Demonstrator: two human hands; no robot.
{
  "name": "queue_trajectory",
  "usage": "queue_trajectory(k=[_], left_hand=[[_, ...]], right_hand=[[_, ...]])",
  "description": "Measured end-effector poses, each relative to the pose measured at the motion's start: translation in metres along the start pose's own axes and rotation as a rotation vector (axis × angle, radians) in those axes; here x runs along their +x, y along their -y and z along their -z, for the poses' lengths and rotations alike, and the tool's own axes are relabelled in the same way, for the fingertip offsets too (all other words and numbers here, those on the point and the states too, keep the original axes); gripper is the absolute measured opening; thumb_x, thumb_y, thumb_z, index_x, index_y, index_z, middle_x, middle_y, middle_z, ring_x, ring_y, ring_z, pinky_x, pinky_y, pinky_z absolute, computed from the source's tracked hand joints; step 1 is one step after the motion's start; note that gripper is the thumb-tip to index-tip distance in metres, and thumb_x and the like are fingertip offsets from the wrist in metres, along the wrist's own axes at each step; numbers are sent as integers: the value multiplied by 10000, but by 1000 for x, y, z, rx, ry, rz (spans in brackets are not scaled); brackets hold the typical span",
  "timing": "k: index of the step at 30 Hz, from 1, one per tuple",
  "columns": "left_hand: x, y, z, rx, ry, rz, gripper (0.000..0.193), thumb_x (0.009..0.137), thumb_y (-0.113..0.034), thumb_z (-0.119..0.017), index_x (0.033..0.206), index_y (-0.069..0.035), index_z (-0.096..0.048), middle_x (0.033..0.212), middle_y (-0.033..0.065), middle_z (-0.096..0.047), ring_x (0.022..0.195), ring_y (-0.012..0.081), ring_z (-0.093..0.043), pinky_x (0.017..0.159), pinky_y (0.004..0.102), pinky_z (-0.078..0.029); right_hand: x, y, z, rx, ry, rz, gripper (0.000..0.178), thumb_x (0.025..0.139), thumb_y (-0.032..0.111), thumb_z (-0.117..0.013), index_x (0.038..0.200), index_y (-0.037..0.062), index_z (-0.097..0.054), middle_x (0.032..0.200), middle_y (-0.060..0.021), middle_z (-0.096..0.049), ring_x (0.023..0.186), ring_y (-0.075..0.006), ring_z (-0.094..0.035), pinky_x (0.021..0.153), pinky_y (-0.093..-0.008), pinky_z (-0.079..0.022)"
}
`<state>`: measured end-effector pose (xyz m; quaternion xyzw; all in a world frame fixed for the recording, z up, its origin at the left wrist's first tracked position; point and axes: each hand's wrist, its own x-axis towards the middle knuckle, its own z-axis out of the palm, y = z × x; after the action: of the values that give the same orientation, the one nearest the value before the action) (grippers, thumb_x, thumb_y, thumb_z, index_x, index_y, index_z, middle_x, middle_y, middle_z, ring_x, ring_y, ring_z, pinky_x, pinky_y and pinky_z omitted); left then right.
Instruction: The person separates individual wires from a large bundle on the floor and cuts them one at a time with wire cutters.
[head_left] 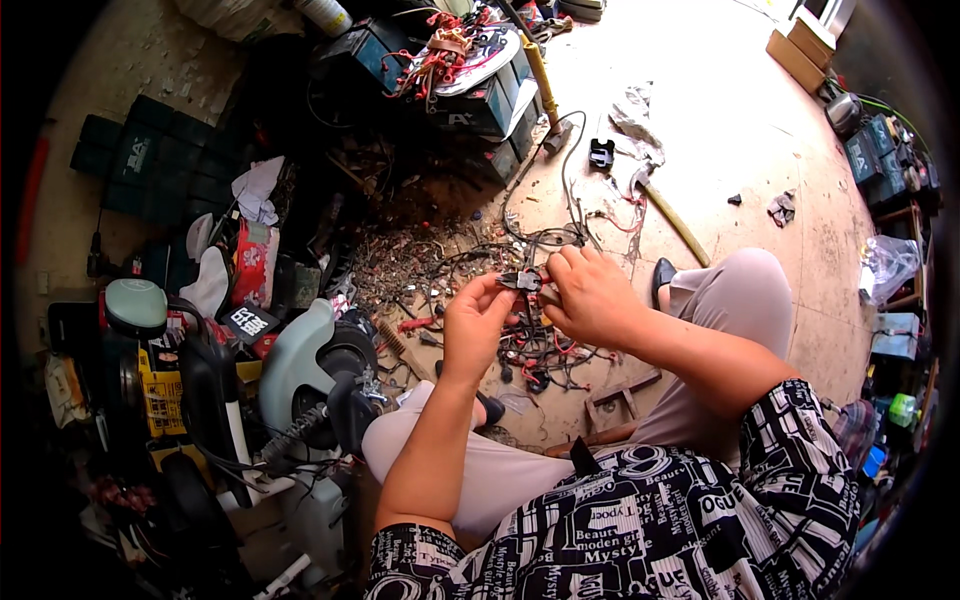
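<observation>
My left hand (473,325) and my right hand (592,295) meet in front of my knees, above a tangle of cables. Between them is a small grey metal tool that looks like pliers (524,281), with red showing by my right fingers. My right hand is closed around its handle end. At the jaw end, my left thumb and fingers are pinched together; what they hold is too small to make out. Below, black and red cables (540,350) with plugs lie in a loose heap on the floor.
Small scraps (400,265) cover the floor ahead. A hammer (672,220) with a wooden handle lies to the right. Dark battery-like boxes (485,110) stand at the back, red leads on top. A grey scooter-like machine (300,360) is close on my left; a wooden frame (612,405) lies between my legs.
</observation>
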<state>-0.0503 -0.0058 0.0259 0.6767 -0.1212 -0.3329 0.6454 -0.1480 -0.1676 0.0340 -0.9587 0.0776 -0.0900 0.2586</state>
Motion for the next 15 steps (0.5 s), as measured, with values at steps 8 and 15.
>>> queue_trajectory(k=[8, 15], left_hand=[[-4, -3, 3, 66, 36, 8, 154, 940, -66, -516, 1041, 9, -604, 907, 49, -672, 778, 105, -653, 651, 213, -515], [-4, -6, 5, 18, 69, 64, 171, 955, -92, -505, 1045, 16, -604, 888, 52, -672, 779, 105, -650, 670, 218, -518]], right_hand=[[1, -1, 2, 3, 44, 30, 284, 779, 277, -610, 882, 26, -527, 868, -141, -553, 856, -313, -559, 778, -412, -433], [1, -5, 4, -8, 75, 63, 294, 779, 287, -614, 893, 29, -532, 871, -137, -551, 846, -309, -563, 764, -407, -442]])
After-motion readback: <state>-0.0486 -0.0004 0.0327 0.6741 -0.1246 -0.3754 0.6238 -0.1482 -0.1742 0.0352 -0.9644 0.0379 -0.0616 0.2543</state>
